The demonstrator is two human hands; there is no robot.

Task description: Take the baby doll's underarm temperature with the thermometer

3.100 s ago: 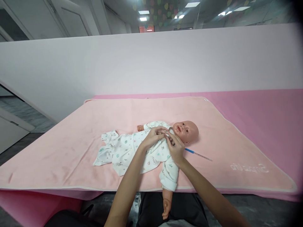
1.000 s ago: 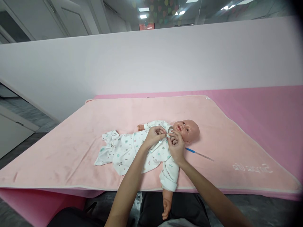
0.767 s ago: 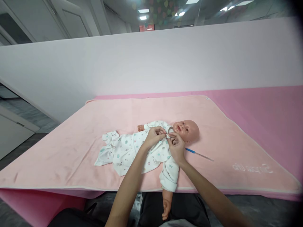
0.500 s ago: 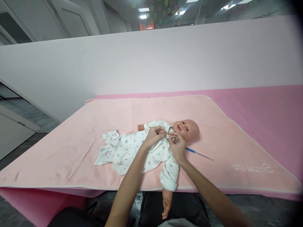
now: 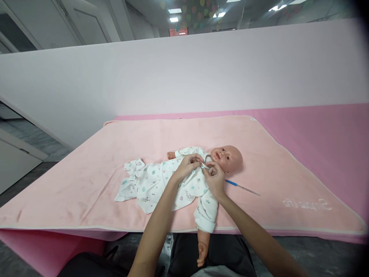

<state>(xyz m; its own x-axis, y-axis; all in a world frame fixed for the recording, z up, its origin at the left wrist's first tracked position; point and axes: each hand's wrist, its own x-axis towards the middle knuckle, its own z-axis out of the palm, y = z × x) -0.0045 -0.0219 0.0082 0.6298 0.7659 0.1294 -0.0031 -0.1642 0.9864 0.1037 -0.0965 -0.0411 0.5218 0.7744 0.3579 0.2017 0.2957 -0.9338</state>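
Note:
A baby doll [image 5: 229,158] lies on its back, its head to the right, dressed in a white printed romper [image 5: 155,181]. Just below the doll's chin, my left hand [image 5: 189,165] pinches the front edge of the romper near the neck. My right hand [image 5: 213,175] grips the same edge from the other side, thumb and fingertips together. The fingertips of both hands almost meet, and they hide the fastening between them. One doll arm [image 5: 203,248] hangs over the near edge of the table; the other points away from me.
A thin thermometer-like stick with a blue end [image 5: 242,187] lies right of my right hand. Under the doll spreads a peach blanket [image 5: 86,165] with white lettering, over a pink surface [image 5: 325,142]. Behind it stands a white partition [image 5: 184,77].
My fingers have shifted slightly at the neckline, and a strip of the romper's edge now shows between them. The doll and the stick lie as before.

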